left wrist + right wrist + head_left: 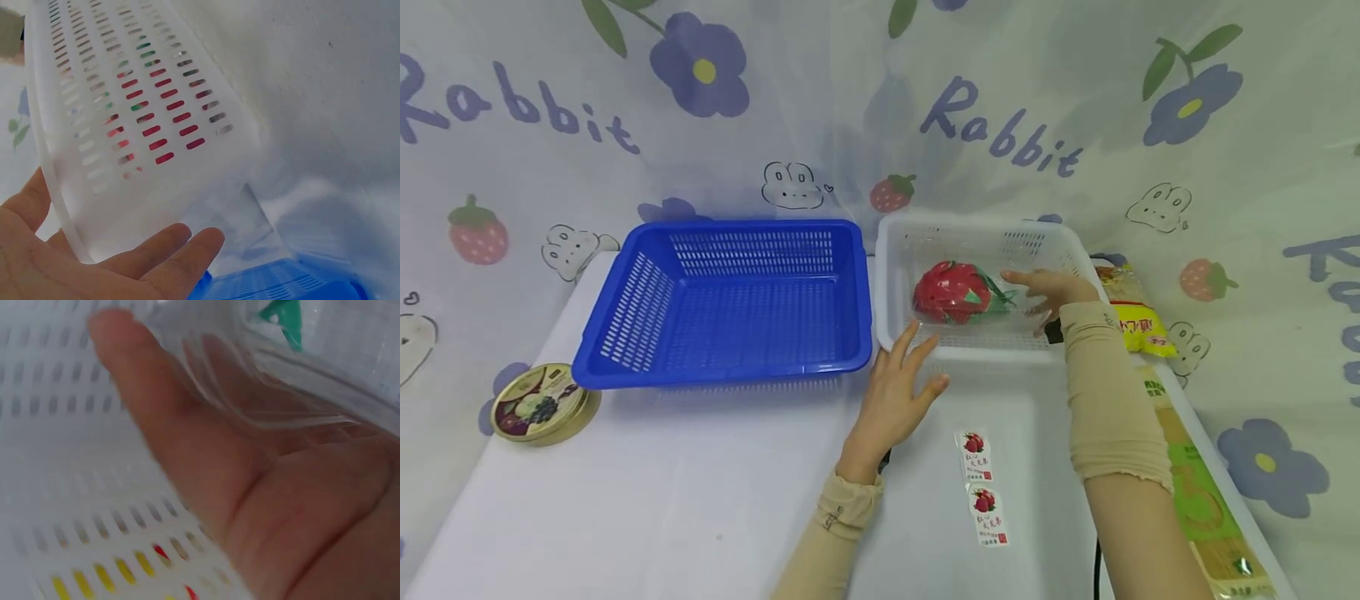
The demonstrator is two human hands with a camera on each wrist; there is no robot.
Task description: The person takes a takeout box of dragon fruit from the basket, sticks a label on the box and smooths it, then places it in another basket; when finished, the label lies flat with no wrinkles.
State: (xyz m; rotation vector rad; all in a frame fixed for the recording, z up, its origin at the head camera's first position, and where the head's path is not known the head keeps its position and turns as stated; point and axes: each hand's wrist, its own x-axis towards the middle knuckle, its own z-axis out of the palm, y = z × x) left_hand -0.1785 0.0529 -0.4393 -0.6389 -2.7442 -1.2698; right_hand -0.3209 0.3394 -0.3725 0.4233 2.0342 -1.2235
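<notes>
Where the right hand [1052, 292] is held inside the white basket [977, 356], its thumb and fingers are seen spread, near the leafy end of a red dragon fruit [951, 292]. Clear plastic [275, 381] is seen in front of these fingers in the right wrist view, with the thumb extended beside it. The fruit is laid on its side in the basket, left of the middle, its green leaves pointed to the right. At the basket's near left corner, the left hand [891, 400] is placed with fingers spread; how firmly the rim is touched cannot be told.

A blue basket [745, 325] is set just left of the white one, and a round tin [542, 408] is placed near its front left corner. Two labels [976, 454] are laid end to end on the table [700, 500]. A yellow packet [1138, 325] is positioned just right of the white basket; a long green packet [1198, 492] is laid along the table's right edge.
</notes>
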